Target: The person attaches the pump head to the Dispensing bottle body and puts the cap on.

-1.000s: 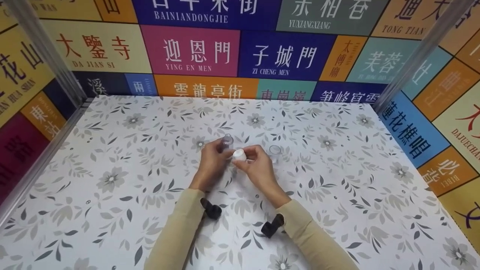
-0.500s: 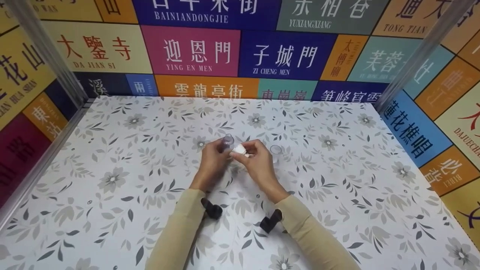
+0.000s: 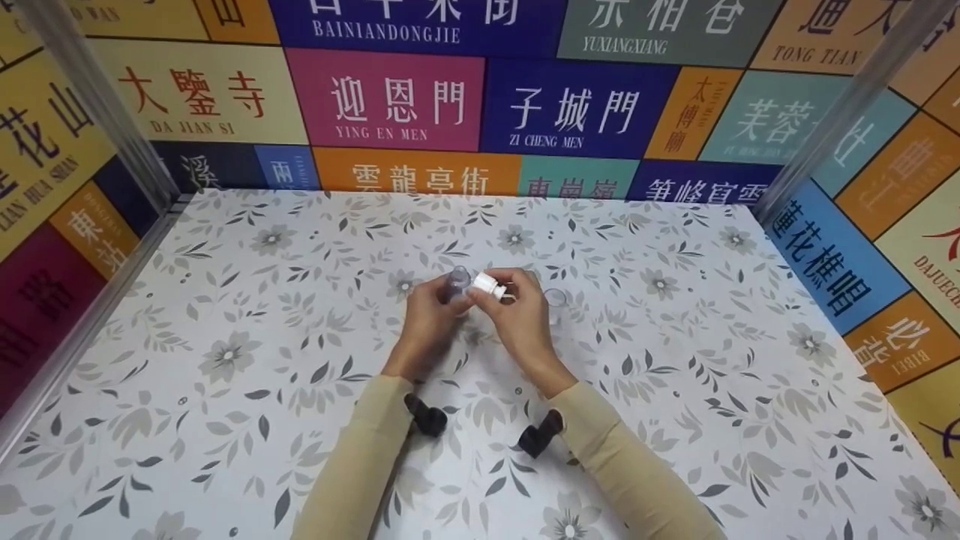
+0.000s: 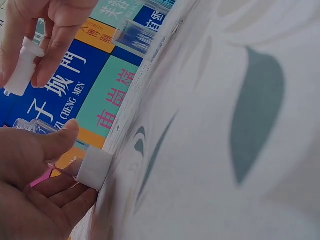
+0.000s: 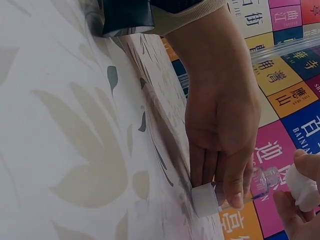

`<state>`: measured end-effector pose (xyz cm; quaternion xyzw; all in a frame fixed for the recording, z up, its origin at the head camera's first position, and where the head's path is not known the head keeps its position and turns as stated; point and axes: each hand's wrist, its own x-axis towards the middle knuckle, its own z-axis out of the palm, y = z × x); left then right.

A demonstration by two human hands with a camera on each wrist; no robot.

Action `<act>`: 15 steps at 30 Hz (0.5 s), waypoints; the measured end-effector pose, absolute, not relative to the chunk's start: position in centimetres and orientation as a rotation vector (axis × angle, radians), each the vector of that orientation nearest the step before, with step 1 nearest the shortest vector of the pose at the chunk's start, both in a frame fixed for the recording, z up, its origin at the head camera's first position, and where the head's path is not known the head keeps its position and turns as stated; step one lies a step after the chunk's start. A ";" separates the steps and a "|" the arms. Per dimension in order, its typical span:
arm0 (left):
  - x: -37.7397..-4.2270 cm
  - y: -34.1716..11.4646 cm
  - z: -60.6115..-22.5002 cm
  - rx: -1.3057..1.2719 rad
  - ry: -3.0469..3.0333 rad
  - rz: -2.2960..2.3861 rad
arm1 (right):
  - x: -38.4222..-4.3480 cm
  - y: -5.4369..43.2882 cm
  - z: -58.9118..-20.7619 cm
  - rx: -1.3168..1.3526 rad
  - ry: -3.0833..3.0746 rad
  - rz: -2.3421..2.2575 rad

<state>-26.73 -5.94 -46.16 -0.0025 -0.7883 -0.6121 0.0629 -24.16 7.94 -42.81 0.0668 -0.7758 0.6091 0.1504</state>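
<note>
My left hand (image 3: 426, 315) grips a small clear bottle (image 3: 458, 282) with a bare threaded neck. In the left wrist view the bottle's white base (image 4: 95, 167) stands at the tabletop, below the thumb and fingers. Just right of the bottle, my right hand (image 3: 521, 315) pinches a white pump head (image 3: 489, 286) between thumb and fingers. It is tilted sideways and apart from the bottle neck (image 5: 271, 175), as the right wrist view shows. Part of the bottle is hidden behind the left hand's fingers.
A clear cylindrical cap (image 3: 556, 298) stands on the table just right of my right hand. White floral paper covers the tabletop (image 3: 225, 435). Colourful printed panels (image 3: 382, 101) form walls at the back and sides, with metal posts at the corners.
My right hand has tipped the white pump head from upright onto its side and lifted it slightly away from me. My left hand holds the bottle in nearly the same place.
</note>
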 end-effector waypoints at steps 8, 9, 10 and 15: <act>-26.8 -6.1 -46.1 -0.039 -2.435 -1.703 | -24.7 7.6 -42.4 0.095 -2.211 1.844; -26.8 -6.1 -46.0 -0.034 -2.438 -1.706 | -24.8 7.6 -42.4 0.091 -2.208 1.843; -26.7 -6.1 -46.1 -0.030 -2.441 -1.706 | -24.8 7.6 -42.4 0.091 -2.207 1.837; -26.6 -6.0 -46.0 -0.004 -2.432 -1.768 | -24.9 7.5 -42.4 0.115 -2.213 1.755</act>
